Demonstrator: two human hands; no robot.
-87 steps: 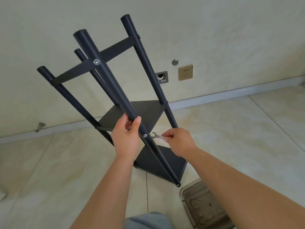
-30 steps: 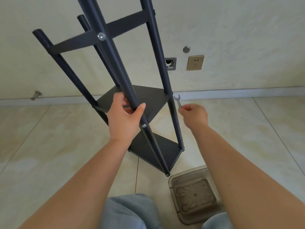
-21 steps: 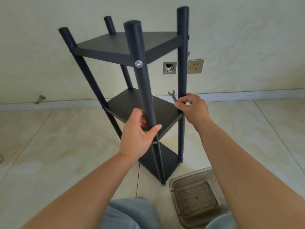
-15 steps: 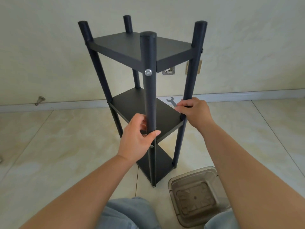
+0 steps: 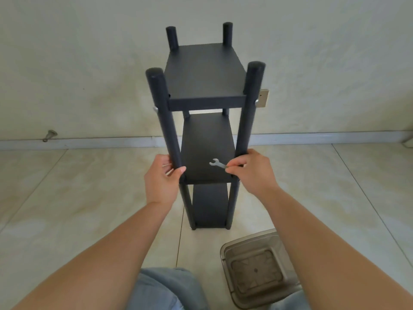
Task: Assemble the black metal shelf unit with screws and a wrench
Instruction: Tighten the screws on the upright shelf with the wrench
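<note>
Left hand (image 5: 161,178) curled round the round matte front-left post, black three-tier metal shelf unit (image 5: 204,86) upright on glossy beige tiles, small flat silver wrench (image 5: 218,163) pinched in right hand (image 5: 252,173) at front-right post, smoky translucent plastic bin (image 5: 257,268) lower right

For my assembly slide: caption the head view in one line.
Left hand grips a front post of the upright black metal three-tier shelf unit; right hand pinches a small silver open-end wrench.

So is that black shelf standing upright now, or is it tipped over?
Upright. The black shelf stands with its feet on the tiled floor, shelves level, while the left hand and right hand grip its front posts.
</note>
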